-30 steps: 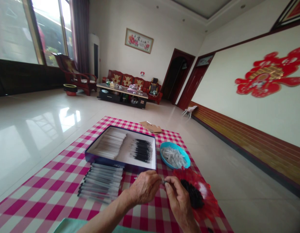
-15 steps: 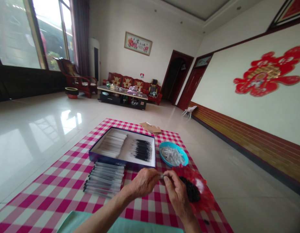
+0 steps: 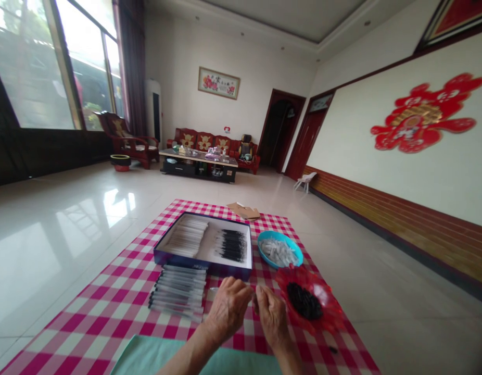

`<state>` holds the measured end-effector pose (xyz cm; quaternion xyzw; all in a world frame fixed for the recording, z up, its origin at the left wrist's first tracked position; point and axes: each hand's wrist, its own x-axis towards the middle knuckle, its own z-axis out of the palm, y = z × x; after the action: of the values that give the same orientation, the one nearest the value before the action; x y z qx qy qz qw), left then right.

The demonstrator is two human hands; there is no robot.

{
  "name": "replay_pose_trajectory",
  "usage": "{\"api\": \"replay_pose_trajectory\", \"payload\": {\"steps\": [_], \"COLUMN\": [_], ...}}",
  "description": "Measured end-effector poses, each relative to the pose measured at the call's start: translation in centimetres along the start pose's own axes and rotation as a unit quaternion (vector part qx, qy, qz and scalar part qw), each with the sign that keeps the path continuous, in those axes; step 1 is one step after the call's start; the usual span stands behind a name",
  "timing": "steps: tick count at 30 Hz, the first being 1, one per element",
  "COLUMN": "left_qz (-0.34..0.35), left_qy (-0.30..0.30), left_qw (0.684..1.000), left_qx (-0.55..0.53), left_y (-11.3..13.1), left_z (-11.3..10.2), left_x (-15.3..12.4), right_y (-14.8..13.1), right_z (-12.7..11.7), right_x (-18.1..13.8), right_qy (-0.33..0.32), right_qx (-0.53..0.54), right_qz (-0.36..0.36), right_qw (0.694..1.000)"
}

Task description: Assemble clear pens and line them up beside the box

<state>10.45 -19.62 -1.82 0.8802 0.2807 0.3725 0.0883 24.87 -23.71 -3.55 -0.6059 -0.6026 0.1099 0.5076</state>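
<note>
Your left hand is curled closed, its fingertips pinching a thin pale rod that pokes out past the hand's top edge; it is too small to make out further. Your right hand sits just beside it, fingers bunched toward the left fingertips, and you cannot tell whether they grip the rod too. Both hands are above a pink-and-white checked tablecloth.

Right beside your right hand lies a red translucent plastic dish heaped with small black pieces. Past it, a blue bowl holds small transparent parts. Left of your hands, transparent pens lie side by side against a navy-edged open box. Inside the box are 2 groups: pale tubes and black-tipped refills. A teal cloth lies at the near edge, and flattened cardboard sits at the far edge.
</note>
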Motion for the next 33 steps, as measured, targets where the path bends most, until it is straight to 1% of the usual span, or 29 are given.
{"api": "replay_pose_trajectory", "payload": {"steps": [4, 6, 9, 13, 18, 21, 24, 29, 33], "left_qz": [-0.03, -0.036, -0.033, -0.015, -0.02, -0.024, -0.024, -0.029, -0.027], "left_qy": [0.005, 0.001, -0.005, -0.014, -0.014, -0.015, -0.03, -0.057, -0.057], "left_qw": [0.999, 0.999, 0.999, 1.0, 0.999, 0.999, 0.999, 0.997, 0.997], "left_qx": [0.018, 0.02, 0.02, 0.022, 0.027, 0.023, 0.023, 0.037, 0.037], "left_y": [-0.6, -0.8, -0.8, -0.6, -0.8, -1.0, -1.2, -1.2, -1.4], "left_z": [0.5, 0.7, 0.8, 0.7, 0.9, 1.1, 1.3, 1.4, 1.4], "left_x": [-0.6, -0.8, -0.9, -0.9, -0.9, -1.0, -1.2, -1.4, -1.4], "right_y": [0.7, 0.9, 1.0, 1.5, 1.6, 1.5, 1.5, 2.2, 2.1], "right_z": [0.4, 0.3, 0.2, 0.5, 0.5, 0.2, 0.2, 1.0, 0.9], "right_x": [-0.7, -1.0, -1.1, -0.9, -0.9, -1.1, -1.3, -1.1, -1.1], "right_qy": [-0.001, -0.016, -0.04, -0.015, 0.012, -0.014, -0.046, -0.026, -0.014], "right_qx": [0.026, 0.037, 0.025, -0.006, 0.003, 0.024, 0.03, 0.005, 0.022], "right_qz": [-0.012, -0.02, -0.033, -0.046, -0.038, -0.022, -0.019, -0.017, -0.002], "right_qw": [1.0, 0.999, 0.998, 0.999, 0.999, 0.999, 0.998, 0.999, 1.0]}}
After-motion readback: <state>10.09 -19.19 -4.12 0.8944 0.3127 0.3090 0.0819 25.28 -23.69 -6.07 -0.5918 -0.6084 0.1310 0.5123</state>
